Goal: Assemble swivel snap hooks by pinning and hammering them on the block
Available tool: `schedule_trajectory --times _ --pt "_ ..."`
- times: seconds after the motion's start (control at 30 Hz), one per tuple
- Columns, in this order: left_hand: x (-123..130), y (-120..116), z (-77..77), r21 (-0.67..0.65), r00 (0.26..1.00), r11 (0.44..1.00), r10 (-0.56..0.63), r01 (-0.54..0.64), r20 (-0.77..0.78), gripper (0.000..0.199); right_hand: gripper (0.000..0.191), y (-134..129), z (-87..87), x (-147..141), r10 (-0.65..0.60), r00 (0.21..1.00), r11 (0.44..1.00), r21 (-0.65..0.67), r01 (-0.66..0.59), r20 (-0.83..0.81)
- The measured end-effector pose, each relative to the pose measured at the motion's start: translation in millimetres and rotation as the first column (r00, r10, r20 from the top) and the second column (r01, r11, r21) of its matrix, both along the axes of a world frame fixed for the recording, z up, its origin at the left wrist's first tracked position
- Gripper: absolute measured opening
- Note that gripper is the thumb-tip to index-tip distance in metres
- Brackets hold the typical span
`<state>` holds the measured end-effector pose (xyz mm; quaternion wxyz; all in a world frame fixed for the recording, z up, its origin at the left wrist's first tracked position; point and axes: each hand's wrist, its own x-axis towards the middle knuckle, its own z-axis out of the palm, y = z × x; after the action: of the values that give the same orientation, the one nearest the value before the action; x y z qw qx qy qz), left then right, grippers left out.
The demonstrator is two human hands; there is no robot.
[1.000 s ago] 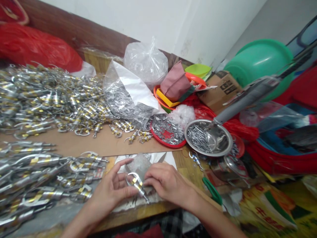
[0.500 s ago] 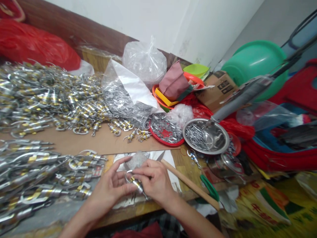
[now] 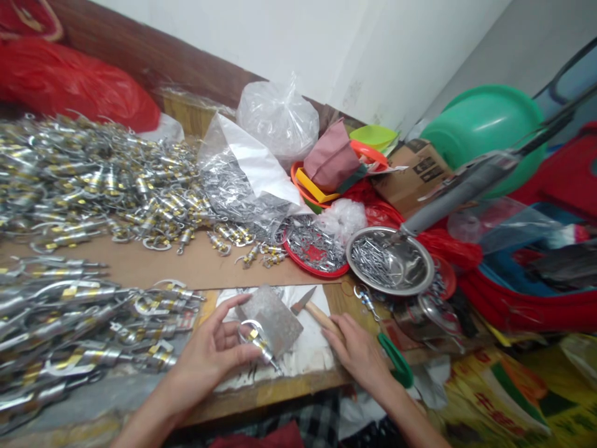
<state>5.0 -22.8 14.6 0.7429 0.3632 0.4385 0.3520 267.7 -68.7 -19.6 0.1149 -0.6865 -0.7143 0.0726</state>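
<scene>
My left hand (image 3: 212, 348) holds a silver and yellow metal fitting (image 3: 259, 343) between thumb and fingers, its hook curving upward. Behind the fitting a grey metal block (image 3: 273, 317) lies on white paper (image 3: 317, 358). My right hand (image 3: 357, 348) is at the wooden handle (image 3: 321, 319) of a tool with a pointed blade (image 3: 303, 300), its fingers wrapped over the handle.
Similar fittings (image 3: 84, 174) are heaped at the left, with more in front on grey sheeting. Beyond the paper are a red tray (image 3: 317, 246) of small metal parts and a steel bowl (image 3: 389, 260) of pins. Green-handled scissors (image 3: 395, 359) lie at the right.
My right hand has left the fitting and moved right onto the wooden handle. The block is now uncovered, and the blade and handle have shifted slightly. My left hand still holds the fitting.
</scene>
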Motion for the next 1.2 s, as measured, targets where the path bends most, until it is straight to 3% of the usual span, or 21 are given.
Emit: schedule_trajectory --times 0.13,0.27,0.4,0.5,0.67,0.8,0.93,1.07,1.13,1.2 --pt "0 0 -0.5 0.000 1.000 1.000 -0.016 0.016 0.002 0.075 0.019 -7 22.7 -19 0.014 0.980 0.991 0.134 0.014 -0.201" --pt "-1 1 -0.6 0.000 0.999 0.999 -0.032 0.032 0.004 0.076 0.039 -16 50.4 -41 0.290 0.937 0.945 0.209 -0.250 -0.192" --pt "-2 1 -2.6 -0.003 0.999 0.999 -0.038 0.038 0.032 0.077 0.051 -22 58.4 -55 0.412 0.906 0.911 0.085 -0.405 -0.101" --pt "-2 0 -4.7 -0.009 0.999 0.999 -0.033 0.034 0.043 0.077 0.053 -24 58.7 -57 0.400 0.911 0.916 0.020 -0.400 -0.098" --pt "-2 1 -7.5 0.006 0.999 0.999 -0.035 0.035 0.040 0.078 0.060 -24 60.1 -57 0.414 0.885 0.884 0.323 -0.337 -0.211" --pt "-4 2 -8.5 0.005 0.999 0.999 -0.032 0.032 0.028 0.078 0.055 -24 57.1 -59 0.386 0.911 0.921 0.111 -0.372 -0.148" --pt "-3 2 -6.6 0.005 0.999 0.999 -0.049 0.049 0.021 0.079 0.052 -27 52.0 -60 0.355 0.921 0.924 0.210 -0.320 -0.160" --pt "0 2 -2.8 0.026 0.998 0.998 -0.065 0.065 0.009 0.078 0.047 -28 46.1 -59 0.340 0.920 0.939 0.120 -0.322 -0.194" --pt "-7 1 -1.5 0.050 0.997 0.998 -0.044 0.047 -0.058 0.077 0.041 -24 41.4 -51 0.254 0.933 0.963 0.152 -0.221 -0.256" --pt "-23 1 -1.9 0.132 0.974 0.991 0.050 -0.021 -0.222 0.075 0.038 -16 34.8 -37 0.136 0.947 0.978 0.193 -0.081 -0.293"
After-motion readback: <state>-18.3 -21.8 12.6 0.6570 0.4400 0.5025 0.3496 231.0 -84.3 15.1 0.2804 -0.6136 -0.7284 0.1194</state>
